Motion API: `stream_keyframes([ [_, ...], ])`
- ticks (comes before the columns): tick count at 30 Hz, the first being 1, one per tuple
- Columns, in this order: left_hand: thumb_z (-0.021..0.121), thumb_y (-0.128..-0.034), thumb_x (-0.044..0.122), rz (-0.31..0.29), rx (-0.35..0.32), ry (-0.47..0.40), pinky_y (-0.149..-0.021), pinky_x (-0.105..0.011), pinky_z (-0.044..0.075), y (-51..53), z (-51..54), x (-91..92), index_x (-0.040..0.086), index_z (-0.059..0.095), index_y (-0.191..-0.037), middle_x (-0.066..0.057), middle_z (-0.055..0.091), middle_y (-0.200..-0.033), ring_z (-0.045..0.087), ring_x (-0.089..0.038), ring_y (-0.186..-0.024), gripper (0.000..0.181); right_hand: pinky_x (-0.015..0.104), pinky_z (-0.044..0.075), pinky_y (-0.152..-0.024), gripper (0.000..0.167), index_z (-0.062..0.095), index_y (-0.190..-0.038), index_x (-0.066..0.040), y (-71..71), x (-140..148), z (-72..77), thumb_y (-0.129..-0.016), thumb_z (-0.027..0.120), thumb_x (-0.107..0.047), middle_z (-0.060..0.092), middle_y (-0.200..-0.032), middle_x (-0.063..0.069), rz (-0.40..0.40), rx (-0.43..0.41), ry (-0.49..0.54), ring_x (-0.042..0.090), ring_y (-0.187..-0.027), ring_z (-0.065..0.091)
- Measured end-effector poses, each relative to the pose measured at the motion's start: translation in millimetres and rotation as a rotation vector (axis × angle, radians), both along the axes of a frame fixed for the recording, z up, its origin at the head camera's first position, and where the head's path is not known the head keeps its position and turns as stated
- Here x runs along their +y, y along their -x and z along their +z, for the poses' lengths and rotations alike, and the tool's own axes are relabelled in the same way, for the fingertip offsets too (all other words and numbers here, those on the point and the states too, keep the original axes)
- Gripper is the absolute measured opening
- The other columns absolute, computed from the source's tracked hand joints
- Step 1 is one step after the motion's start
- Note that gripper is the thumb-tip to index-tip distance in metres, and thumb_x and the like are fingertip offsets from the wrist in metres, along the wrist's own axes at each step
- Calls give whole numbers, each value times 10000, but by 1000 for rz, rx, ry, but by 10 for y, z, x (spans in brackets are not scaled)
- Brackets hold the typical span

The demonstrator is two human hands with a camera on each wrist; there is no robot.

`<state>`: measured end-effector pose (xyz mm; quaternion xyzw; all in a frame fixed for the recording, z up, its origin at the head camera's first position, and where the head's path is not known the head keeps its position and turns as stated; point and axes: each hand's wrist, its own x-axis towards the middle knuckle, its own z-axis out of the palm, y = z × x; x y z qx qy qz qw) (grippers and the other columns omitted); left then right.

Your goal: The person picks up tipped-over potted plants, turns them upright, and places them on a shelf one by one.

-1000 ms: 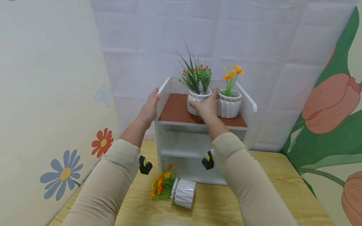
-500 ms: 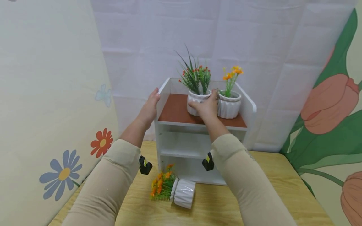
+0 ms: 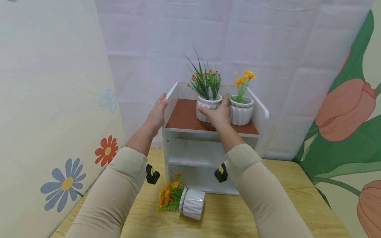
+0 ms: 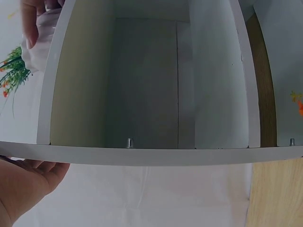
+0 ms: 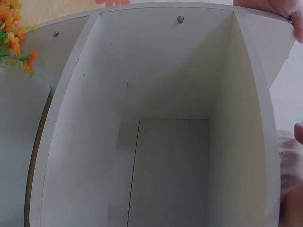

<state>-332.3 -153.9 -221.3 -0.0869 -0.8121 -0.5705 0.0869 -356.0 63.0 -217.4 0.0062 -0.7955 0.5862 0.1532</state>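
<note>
On the brown top board of a small white shelf (image 3: 194,130), my right hand (image 3: 218,112) grips a white ribbed flowerpot (image 3: 205,105) holding grass and small red flowers. The thumb lies across its front, while the fingers reach round its right side. Close by on the right stands a second white flowerpot (image 3: 241,112) with orange flowers, upright. My left hand (image 3: 157,114) rests with straight fingers against the outside of the shelf's left panel, also seen in the left wrist view beside that panel (image 4: 142,157). The fingers' far ends behind the gripped pot are hidden.
A third white flowerpot (image 3: 192,203) lies on its side on the wooden table (image 3: 226,221), its orange flowers (image 3: 168,195) pointing left before the shelf. The shelf's raised right panel (image 3: 260,104) bounds the top board. A white cloth (image 3: 166,39) hangs behind.
Both hands keep their places on the pot and the panel. The whole view has shifted very slightly; the right forearm and its wrist camera have moved a little to the right.
</note>
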Motion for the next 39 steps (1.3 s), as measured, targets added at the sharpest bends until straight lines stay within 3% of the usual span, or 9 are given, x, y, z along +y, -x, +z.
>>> stream_keyframes([
  [8, 164, -1047, 470, 5, -10, -2, -1183, -630, 118, -6, -2, 1, 316, 35, -1587, -69, 107, -1652, 149, -334, -1489, 576, 352, 249, -1206, 1089, 121, -1569, -119, -62, 45, -21, -769, 831, -326, 257, -1606, 138, 26, 52, 1, 267, -1483, 254],
  [17, 159, -1044, 477, 3, -16, -4, -1181, -637, 108, -24, -4, -11, 312, 25, -1587, -79, 104, -1650, 139, -335, -1491, 583, 337, 231, -1214, 1059, 124, -1574, -134, -162, 106, -51, -792, 818, -306, 203, -1630, 85, 92, 23, 26, 210, -1504, 199],
  [27, 160, -1046, 476, -8, -14, -6, -1189, -626, 83, -18, -21, -25, 306, 20, -1588, -65, 78, -1658, 105, -322, -1505, 584, 344, 255, -1206, 967, 183, -1552, -163, -282, 190, -129, -812, 804, -202, 232, -1609, 97, 150, 34, 75, 242, -1494, 230],
  [39, 152, -1047, 474, -9, -15, -5, -1187, -631, 86, -27, 12, 8, 320, 16, -1586, -64, 73, -1660, 107, -330, -1507, 577, 400, 282, -1197, 967, 190, -1554, -172, -411, 351, -177, -807, 801, -118, 257, -1595, 134, 230, 60, 17, 294, -1466, 292],
])
